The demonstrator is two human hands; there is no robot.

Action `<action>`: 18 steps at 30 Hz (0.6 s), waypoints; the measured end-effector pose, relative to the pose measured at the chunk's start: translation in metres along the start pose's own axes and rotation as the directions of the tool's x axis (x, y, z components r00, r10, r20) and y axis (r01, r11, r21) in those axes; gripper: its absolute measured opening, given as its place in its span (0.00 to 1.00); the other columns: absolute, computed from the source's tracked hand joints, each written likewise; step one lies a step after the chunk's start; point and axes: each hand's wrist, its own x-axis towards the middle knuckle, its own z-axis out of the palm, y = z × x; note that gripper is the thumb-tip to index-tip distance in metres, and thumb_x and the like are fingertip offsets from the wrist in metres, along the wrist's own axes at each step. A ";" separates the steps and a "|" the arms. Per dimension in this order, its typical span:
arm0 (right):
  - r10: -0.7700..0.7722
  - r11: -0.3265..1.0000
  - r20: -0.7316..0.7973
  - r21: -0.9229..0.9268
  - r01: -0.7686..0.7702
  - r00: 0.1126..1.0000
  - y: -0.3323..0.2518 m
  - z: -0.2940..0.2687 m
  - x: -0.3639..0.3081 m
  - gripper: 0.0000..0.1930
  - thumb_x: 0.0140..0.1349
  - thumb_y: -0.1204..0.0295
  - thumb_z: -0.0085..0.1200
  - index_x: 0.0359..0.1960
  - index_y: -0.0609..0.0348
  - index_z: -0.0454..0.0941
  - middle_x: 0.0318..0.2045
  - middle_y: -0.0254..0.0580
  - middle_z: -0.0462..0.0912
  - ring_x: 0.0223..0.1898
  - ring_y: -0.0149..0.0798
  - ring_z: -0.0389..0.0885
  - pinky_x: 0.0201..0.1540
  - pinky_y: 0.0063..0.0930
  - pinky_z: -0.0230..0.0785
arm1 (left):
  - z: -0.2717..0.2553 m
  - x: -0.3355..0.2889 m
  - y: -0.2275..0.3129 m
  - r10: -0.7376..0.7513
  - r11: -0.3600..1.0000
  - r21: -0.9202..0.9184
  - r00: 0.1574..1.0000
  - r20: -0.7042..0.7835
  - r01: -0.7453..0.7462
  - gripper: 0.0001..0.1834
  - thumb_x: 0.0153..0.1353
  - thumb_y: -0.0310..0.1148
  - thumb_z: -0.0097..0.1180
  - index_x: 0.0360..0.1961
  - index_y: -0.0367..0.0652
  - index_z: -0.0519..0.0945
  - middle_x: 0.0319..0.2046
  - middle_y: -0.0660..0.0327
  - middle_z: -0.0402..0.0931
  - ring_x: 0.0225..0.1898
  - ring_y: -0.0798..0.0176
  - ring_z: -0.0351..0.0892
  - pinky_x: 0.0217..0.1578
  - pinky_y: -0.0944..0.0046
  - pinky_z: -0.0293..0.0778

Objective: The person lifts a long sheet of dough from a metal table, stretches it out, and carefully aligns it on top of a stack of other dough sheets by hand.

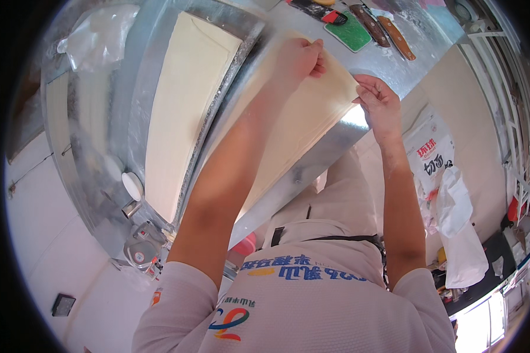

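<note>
A long stack of pale, flat dough sheets (312, 112) lies slanting across the metal table in front of me. My left hand (303, 59) reaches over it to the far edge, its fingers curled and pinched at the border of the top sheet. At the right corner of the same sheet, my right hand (380, 105) grips the edge between thumb and fingers. My left forearm covers part of the stack. To the left, a second long pile of dough sheets (188, 88) rests on a metal surface with a floury raised edge.
A green scraper-like board (348, 30) and knives with brown wooden handles (396, 37) lie at the far right of the table. A clear plastic bag (103, 35) sits far left. White printed sacks (433, 144) stand on the right, beside white racks (503, 106).
</note>
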 end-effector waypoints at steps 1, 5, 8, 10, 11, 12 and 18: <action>0.009 1.000 0.024 0.026 -0.010 1.000 0.000 0.003 0.003 0.16 0.73 0.73 0.65 0.58 0.69 0.84 0.45 0.41 0.91 0.41 0.30 0.86 0.46 0.27 0.81 | -0.002 -0.005 -0.007 0.008 0.999 -0.045 1.000 -0.002 -0.008 0.20 0.76 0.43 0.62 0.33 0.35 0.82 0.27 0.56 0.84 0.28 0.60 0.87 0.31 0.60 0.84; 0.117 0.944 -0.027 -0.308 -0.120 0.993 -0.023 0.020 0.013 0.20 0.67 0.67 0.72 0.55 0.67 0.85 0.43 0.39 0.91 0.40 0.29 0.85 0.42 0.24 0.77 | -0.005 -0.057 -0.037 0.007 0.999 -0.047 1.000 0.021 -0.006 0.21 0.79 0.42 0.59 0.31 0.37 0.81 0.25 0.58 0.82 0.26 0.65 0.83 0.31 0.63 0.79; 0.178 0.887 -0.027 -0.428 -0.173 0.984 -0.034 0.032 0.024 0.19 0.66 0.68 0.73 0.54 0.64 0.86 0.41 0.35 0.90 0.39 0.25 0.83 0.40 0.22 0.72 | -0.007 -0.119 -0.077 -0.124 0.992 0.015 0.991 0.049 0.123 0.22 0.79 0.43 0.58 0.29 0.38 0.80 0.24 0.61 0.81 0.25 0.67 0.79 0.31 0.64 0.75; 0.182 0.886 -0.008 -0.432 -0.168 0.983 -0.038 0.045 0.029 0.16 0.65 0.69 0.74 0.50 0.62 0.87 0.38 0.32 0.88 0.38 0.24 0.81 0.38 0.23 0.71 | -0.011 -0.163 -0.106 -0.199 0.980 0.001 0.978 0.061 0.199 0.22 0.79 0.44 0.58 0.28 0.39 0.79 0.23 0.62 0.81 0.25 0.68 0.81 0.31 0.63 0.76; 0.156 0.901 0.016 -0.412 -0.136 0.988 -0.041 0.049 0.031 0.16 0.64 0.69 0.74 0.50 0.63 0.87 0.38 0.32 0.88 0.37 0.25 0.81 0.39 0.23 0.71 | -0.012 -0.182 -0.119 -0.216 0.976 -0.005 0.974 0.067 0.217 0.23 0.78 0.44 0.58 0.27 0.40 0.79 0.23 0.62 0.82 0.25 0.68 0.82 0.30 0.63 0.77; 0.136 0.914 0.049 -0.392 -0.106 0.989 -0.040 0.050 0.031 0.17 0.62 0.70 0.74 0.50 0.65 0.87 0.37 0.32 0.87 0.37 0.25 0.80 0.39 0.22 0.71 | -0.016 -0.201 -0.131 -0.272 0.958 -0.068 0.959 0.081 0.278 0.22 0.78 0.44 0.58 0.29 0.39 0.80 0.24 0.62 0.82 0.27 0.68 0.82 0.32 0.63 0.78; 0.242 0.920 0.268 -0.369 -0.132 0.932 -0.045 0.027 0.056 0.20 0.66 0.67 0.72 0.56 0.65 0.86 0.43 0.34 0.87 0.39 0.28 0.80 0.41 0.23 0.71 | -0.046 -0.283 -0.217 -0.381 0.859 -0.364 0.925 0.015 0.359 0.20 0.79 0.44 0.59 0.35 0.37 0.83 0.29 0.60 0.84 0.31 0.67 0.85 0.35 0.63 0.83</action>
